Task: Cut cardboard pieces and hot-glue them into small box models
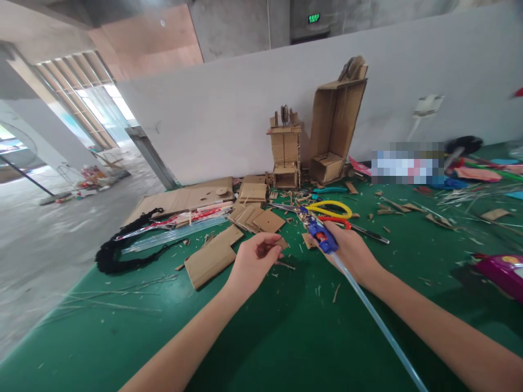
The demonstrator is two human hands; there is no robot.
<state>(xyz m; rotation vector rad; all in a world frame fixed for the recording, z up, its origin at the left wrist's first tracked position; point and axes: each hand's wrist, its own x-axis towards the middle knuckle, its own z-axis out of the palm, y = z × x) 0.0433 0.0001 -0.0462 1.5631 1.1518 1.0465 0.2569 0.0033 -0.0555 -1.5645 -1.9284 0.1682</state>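
Observation:
My right hand [352,251] grips a blue hot glue gun [320,234] with a long clear glue stick [376,318] trailing back along my forearm. Its nozzle points away toward the cardboard scraps. My left hand [254,260] pinches a small cardboard piece [277,240] between thumb and fingers, just left of the gun. Both hands hover low over the green table [265,332]. Yellow-handled scissors [330,207] and red-handled scissors [339,221] lie just beyond my right hand.
Flat cardboard pieces [212,256] and a stack of squares [255,218] lie ahead. A small cardboard model [285,152] and an upright box [337,128] stand at the wall. Black cord [118,256], clear sticks [175,235], a purple object [504,272] and coloured clutter flank the table.

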